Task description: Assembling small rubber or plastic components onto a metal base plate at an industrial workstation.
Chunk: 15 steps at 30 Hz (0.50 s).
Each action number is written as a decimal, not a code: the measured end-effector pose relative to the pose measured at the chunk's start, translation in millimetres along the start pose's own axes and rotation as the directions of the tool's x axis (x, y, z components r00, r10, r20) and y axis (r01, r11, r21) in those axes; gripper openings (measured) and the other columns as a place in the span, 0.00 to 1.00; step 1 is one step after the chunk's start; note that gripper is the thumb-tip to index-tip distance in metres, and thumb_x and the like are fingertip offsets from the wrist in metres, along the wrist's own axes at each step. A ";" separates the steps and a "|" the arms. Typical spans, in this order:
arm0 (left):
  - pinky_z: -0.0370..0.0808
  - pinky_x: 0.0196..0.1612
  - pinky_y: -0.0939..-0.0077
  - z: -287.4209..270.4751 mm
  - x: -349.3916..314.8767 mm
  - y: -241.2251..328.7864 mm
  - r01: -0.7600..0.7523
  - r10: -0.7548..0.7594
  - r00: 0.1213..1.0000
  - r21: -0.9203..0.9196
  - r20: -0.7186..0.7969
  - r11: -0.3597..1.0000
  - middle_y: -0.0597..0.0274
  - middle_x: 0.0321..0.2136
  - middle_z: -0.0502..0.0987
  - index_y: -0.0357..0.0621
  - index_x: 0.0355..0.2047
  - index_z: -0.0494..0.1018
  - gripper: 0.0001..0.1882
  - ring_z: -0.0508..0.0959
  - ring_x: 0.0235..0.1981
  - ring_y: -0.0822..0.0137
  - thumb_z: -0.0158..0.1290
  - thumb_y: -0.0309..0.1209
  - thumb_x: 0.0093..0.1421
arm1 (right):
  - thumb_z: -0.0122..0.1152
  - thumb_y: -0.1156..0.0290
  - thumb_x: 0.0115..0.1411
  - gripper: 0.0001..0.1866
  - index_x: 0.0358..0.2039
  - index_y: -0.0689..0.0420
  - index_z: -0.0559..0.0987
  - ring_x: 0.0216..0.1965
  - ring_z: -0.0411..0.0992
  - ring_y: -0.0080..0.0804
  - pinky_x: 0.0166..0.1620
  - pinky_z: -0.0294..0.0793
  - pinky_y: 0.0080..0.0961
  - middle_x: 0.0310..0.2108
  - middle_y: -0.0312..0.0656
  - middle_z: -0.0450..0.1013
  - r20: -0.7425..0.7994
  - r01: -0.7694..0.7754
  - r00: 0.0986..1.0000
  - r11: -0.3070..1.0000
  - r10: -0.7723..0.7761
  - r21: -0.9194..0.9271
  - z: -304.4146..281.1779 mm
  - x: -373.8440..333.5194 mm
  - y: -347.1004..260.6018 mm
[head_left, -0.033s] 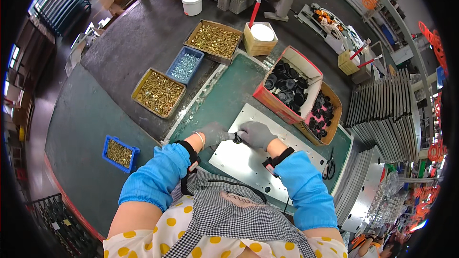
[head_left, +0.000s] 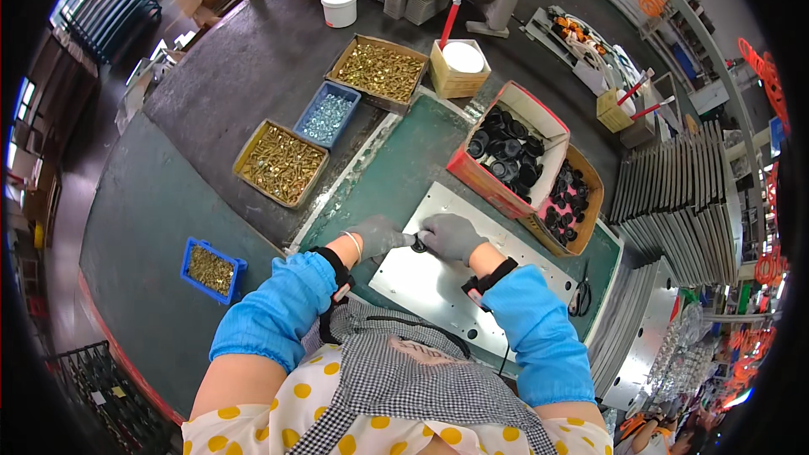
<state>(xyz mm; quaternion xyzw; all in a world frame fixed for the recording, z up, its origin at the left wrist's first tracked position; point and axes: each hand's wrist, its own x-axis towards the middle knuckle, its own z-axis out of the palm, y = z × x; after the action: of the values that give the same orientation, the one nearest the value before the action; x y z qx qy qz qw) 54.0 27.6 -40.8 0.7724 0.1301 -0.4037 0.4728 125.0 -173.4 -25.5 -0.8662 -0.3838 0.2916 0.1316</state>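
Note:
My gloved left hand (head_left: 379, 237) and gloved right hand (head_left: 455, 238) meet over the far left end of a flat silver metal plate (head_left: 447, 296) with holes along its edges. Between their fingertips is a small round black plastic part (head_left: 419, 246), at the plate's surface. Both hands are closed, fingers and thumbs pressed to that part from either side; the gloves partly hide it, so whether it is seated in a hole cannot be told. Beyond the right hand, a red-edged carton (head_left: 543, 118) holds more black round parts (head_left: 506, 147).
A second carton (head_left: 579, 246) of smaller black parts adjoins the first. Scissors (head_left: 582, 293) lie right of the plate. Across the bench are bins of brass-coloured screws (head_left: 282, 164), a blue bin of silver fasteners (head_left: 327, 118) and a small blue bin (head_left: 211, 271). Metal sheets (head_left: 674, 211) are stacked at right.

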 end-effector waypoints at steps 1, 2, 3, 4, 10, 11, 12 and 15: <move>0.78 0.32 0.66 0.0 -1.2 0.5 -0.027 0.027 0.999 0.020 -0.018 0.999 0.52 0.30 0.79 0.32 0.44 0.76 0.30 0.79 0.28 0.60 0.60 0.51 0.57 | 0.52 0.57 0.60 0.14 0.32 0.53 0.80 0.38 0.75 0.51 0.42 0.73 0.44 0.32 0.49 0.77 0.051 -0.031 0.998 0.999 0.031 -0.012 -2.9 1.2 -3.3; 0.78 0.32 0.66 0.0 -2.4 1.0 -0.042 0.043 0.999 0.040 -0.033 0.998 0.52 0.30 0.79 0.32 0.44 0.76 0.30 0.79 0.28 0.60 0.60 0.51 0.57 | 0.51 0.58 0.59 0.14 0.32 0.53 0.80 0.38 0.75 0.51 0.42 0.73 0.45 0.32 0.49 0.77 0.096 -0.056 0.994 0.998 0.058 -0.022 -5.7 4.4 -7.1; 0.78 0.32 0.66 -0.1 -3.0 2.0 -0.057 0.060 0.997 0.058 -0.047 0.997 0.52 0.31 0.79 0.32 0.45 0.76 0.30 0.79 0.28 0.60 0.60 0.51 0.58 | 0.51 0.58 0.58 0.14 0.31 0.53 0.80 0.38 0.75 0.51 0.42 0.73 0.45 0.32 0.50 0.77 0.130 -0.061 0.990 0.998 0.062 -0.014 -8.6 6.2 -9.7; 0.78 0.32 0.66 -0.3 -3.3 2.7 -0.060 0.065 0.997 0.090 -0.050 0.994 0.52 0.31 0.79 0.32 0.45 0.76 0.30 0.79 0.29 0.60 0.60 0.51 0.57 | 0.51 0.58 0.58 0.14 0.31 0.53 0.80 0.37 0.76 0.51 0.42 0.73 0.45 0.32 0.50 0.77 0.151 -0.082 0.985 0.996 0.087 -0.038 -10.1 7.9 -12.4; 0.77 0.31 0.67 0.0 -0.3 2.4 -0.095 0.108 0.993 0.206 -0.050 0.974 0.52 0.30 0.79 0.32 0.42 0.77 0.29 0.79 0.29 0.62 0.60 0.51 0.57 | 0.54 0.55 0.58 0.15 0.34 0.53 0.80 0.37 0.76 0.50 0.41 0.73 0.44 0.32 0.49 0.78 0.143 -0.115 0.982 0.992 0.121 -0.050 -4.5 10.7 -15.2; 0.77 0.31 0.67 0.0 0.1 1.9 -0.101 0.114 0.992 0.186 -0.060 0.977 0.52 0.29 0.79 0.32 0.41 0.77 0.29 0.79 0.28 0.61 0.60 0.51 0.57 | 0.56 0.54 0.58 0.16 0.34 0.53 0.80 0.37 0.76 0.50 0.41 0.73 0.44 0.32 0.49 0.78 0.099 -0.115 0.988 0.993 0.116 -0.019 -4.5 8.6 -12.6; 0.76 0.31 0.66 0.1 0.3 1.6 -0.111 0.124 0.990 0.165 -0.070 0.980 0.52 0.28 0.79 0.33 0.39 0.78 0.29 0.79 0.28 0.61 0.59 0.51 0.57 | 0.58 0.52 0.58 0.17 0.35 0.53 0.80 0.38 0.76 0.50 0.41 0.73 0.43 0.32 0.49 0.78 0.069 -0.129 0.989 0.992 0.127 0.014 -5.0 7.8 -10.2; 0.76 0.30 0.65 -1.1 -0.8 1.5 -0.081 0.084 0.996 0.098 -0.026 0.992 0.53 0.26 0.78 0.33 0.35 0.78 0.27 0.78 0.25 0.61 0.59 0.52 0.57 | 0.63 0.49 0.55 0.20 0.36 0.53 0.80 0.38 0.76 0.50 0.41 0.72 0.43 0.32 0.48 0.78 0.136 -0.108 0.986 0.989 0.093 0.104 -15.5 6.0 0.5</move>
<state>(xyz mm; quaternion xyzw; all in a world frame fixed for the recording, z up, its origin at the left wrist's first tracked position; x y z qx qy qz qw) 54.9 27.9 -39.1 0.8051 0.0854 -0.3782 0.4489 137.9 -169.3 -15.8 -0.8549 -0.3305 0.3748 0.1392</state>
